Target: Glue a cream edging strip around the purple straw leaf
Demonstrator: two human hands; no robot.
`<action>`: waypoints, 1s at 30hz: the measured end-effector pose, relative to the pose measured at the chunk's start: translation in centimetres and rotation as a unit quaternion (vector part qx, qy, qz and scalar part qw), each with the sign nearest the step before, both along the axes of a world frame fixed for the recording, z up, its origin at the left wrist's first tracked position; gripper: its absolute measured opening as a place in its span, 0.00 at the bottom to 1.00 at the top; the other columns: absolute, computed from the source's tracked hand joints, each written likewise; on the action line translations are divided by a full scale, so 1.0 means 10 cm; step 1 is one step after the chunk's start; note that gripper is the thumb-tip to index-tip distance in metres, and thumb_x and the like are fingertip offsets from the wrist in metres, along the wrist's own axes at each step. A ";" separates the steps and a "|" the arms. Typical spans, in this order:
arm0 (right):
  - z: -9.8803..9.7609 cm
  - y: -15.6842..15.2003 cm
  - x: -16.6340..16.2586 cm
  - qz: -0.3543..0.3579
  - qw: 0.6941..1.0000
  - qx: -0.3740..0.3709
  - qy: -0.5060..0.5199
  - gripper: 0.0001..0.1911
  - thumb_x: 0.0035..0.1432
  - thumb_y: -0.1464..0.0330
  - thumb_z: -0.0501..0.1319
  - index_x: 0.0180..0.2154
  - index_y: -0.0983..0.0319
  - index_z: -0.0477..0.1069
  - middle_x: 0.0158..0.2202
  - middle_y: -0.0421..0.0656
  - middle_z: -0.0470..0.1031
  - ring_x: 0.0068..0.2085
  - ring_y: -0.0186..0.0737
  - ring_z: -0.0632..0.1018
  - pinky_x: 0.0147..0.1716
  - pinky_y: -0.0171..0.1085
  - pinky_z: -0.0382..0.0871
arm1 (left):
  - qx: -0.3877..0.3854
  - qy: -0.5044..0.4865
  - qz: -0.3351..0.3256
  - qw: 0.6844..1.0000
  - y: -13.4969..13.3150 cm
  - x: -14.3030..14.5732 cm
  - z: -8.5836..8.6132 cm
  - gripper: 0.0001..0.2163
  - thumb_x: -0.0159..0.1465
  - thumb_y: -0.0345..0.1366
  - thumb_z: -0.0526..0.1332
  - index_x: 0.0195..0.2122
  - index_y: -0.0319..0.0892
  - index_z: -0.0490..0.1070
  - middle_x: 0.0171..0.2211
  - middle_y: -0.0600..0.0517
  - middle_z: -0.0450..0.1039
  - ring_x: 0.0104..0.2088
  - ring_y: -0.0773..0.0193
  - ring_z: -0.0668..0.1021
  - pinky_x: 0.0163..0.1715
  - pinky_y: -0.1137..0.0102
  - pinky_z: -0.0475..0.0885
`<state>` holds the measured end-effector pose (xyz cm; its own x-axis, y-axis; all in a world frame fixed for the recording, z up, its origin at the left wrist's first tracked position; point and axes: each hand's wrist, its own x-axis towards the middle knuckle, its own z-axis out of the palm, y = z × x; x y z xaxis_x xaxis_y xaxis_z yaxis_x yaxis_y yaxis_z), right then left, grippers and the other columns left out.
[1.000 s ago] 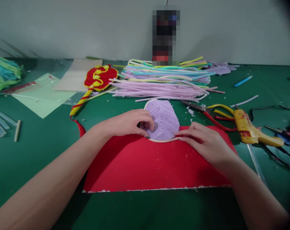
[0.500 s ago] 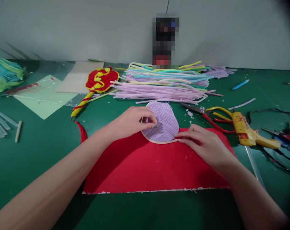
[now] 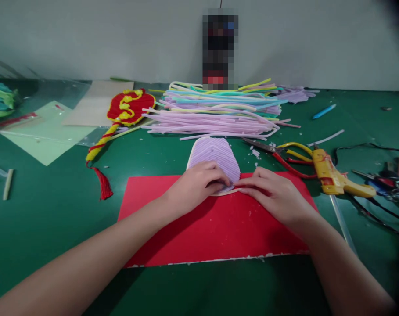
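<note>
A flat lilac oval [image 3: 215, 151] of pipe cleaners in a herringbone pattern lies partly on a red sheet [image 3: 192, 237]. A cream pipe cleaner [image 3: 188, 159] runs along its left and lower rim. My left hand [image 3: 202, 180] lies over the oval's lower left, with curled fingers closed and pressing at its bottom edge. The fingertips partly hide that edge. Just right of it, my right hand [image 3: 271, 191] pinches the cream pipe cleaner's free end between thumb and fingers, close against the oval's lower right rim.
Pipe cleaners [image 3: 212, 123] in several colours lie behind the oval. Right of it are pliers [image 3: 278, 153] with red and yellow handles, a yellow glue gun [image 3: 329, 173] and a blue pen [image 3: 324, 111]. A red and yellow fan-shaped ornament [image 3: 130, 105] with a tassel lies left.
My left hand has moved right and down, from the oval's upper left to its lower edge near my right hand. The right hand keeps its pinch. The view has shifted slightly.
</note>
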<state>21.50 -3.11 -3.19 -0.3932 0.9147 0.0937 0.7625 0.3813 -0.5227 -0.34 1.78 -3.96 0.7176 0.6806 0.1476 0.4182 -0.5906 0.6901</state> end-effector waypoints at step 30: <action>-0.05 0.05 -0.01 -0.001 0.999 0.024 0.037 0.11 0.63 0.72 0.55 0.39 0.57 0.76 0.33 0.41 0.69 0.37 0.35 0.74 0.39 0.34 0.69 | 0.011 0.018 -0.022 1.000 0.02 -0.02 0.00 0.10 0.64 0.26 0.57 0.41 0.44 0.74 0.38 0.53 0.73 0.41 0.66 0.74 0.41 0.72 0.67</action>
<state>21.37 -2.60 -3.73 -0.3823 0.9089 0.1665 0.7230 0.4064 -0.5587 -0.55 1.98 -3.94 0.7524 0.6448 0.1349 0.4157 -0.6236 0.6620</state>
